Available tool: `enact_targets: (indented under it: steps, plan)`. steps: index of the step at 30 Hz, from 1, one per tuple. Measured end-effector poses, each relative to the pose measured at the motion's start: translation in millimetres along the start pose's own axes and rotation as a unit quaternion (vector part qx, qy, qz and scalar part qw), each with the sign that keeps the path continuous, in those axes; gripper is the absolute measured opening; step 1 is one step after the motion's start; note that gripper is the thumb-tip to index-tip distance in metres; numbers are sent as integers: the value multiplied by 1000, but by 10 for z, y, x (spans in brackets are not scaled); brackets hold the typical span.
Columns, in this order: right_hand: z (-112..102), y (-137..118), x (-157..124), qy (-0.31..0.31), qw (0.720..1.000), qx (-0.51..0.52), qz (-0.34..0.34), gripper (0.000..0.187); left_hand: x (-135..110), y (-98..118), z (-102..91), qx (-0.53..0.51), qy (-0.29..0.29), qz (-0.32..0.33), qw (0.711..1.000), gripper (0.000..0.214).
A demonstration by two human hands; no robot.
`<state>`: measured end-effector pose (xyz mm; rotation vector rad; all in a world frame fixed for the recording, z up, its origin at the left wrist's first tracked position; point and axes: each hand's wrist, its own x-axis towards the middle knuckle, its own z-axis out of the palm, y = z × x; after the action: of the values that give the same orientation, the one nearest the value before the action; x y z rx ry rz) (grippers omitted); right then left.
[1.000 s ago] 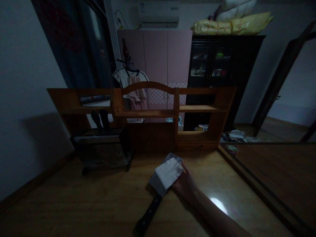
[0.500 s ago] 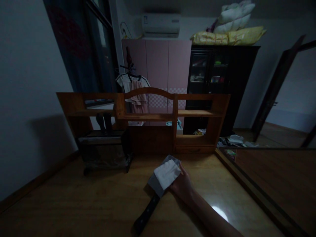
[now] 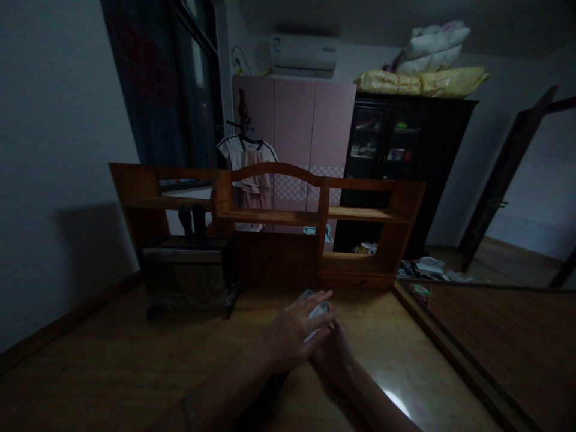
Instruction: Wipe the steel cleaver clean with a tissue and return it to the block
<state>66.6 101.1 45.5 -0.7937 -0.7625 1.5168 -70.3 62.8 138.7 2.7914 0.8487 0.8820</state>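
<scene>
My left hand reaches in from the lower left with its fingers stretched out flat over a white cloth. My right hand lies just under and right of it, its fingers at the same cloth and partly hidden by the left fingers. The cloth rests on the grey blade of a cleaver, of which only a corner shows. My left forearm hides the cleaver's dark handle. All of this is on the wooden desk.
A wooden shelf unit stands along the back of the desk. A dark knife rack with two dark handles sits at its left end. A dark framed panel borders the desk on the right.
My left hand has come into view and moved over the cloth and the cleaver, covering most of them. The right hand stays at the cloth. The view has tilted slightly.
</scene>
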Motion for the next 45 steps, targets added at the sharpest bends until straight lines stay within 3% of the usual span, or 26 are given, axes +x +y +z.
enact_targets:
  steps: [2, 5, 7, 13, 22, 26, 34, 40, 45]
  plan:
    - [-7, 19, 18, -65, 994, 71, 44, 44, -98, -331, 79, 37, -42, -11, 998, 45]
    - [-36, 74, 58, -122, 963, 210, 118, 38, -271, -577, 231, 43, -65, -4, 997, 43]
    - [-58, 110, 78, -137, 942, 271, 143, 36, -371, -619, 321, 38, -70, -3, 997, 42]
    - [-114, 126, 80, -138, 931, 295, 165, 42, -517, -637, 501, 0, -116, -25, 993, 46]
    - [-215, 118, 79, -129, 929, 270, 216, 40, -534, -793, 655, -14, -46, -143, 989, 45]
    - [-163, 68, 41, -130, 936, 253, 205, 37, -527, -769, 646, 3, -1, -183, 983, 43]
    - [-126, 12, -35, -161, 946, 208, 189, 41, -457, -649, 499, 34, 11, -113, 993, 45]
    - [-72, -12, -51, -140, 947, 202, 206, 49, -427, -421, 393, -42, -66, 1, 997, 43]
    - [-94, -16, -27, -98, 945, 230, 209, 41, -424, -346, 393, -62, -60, 5, 996, 42]
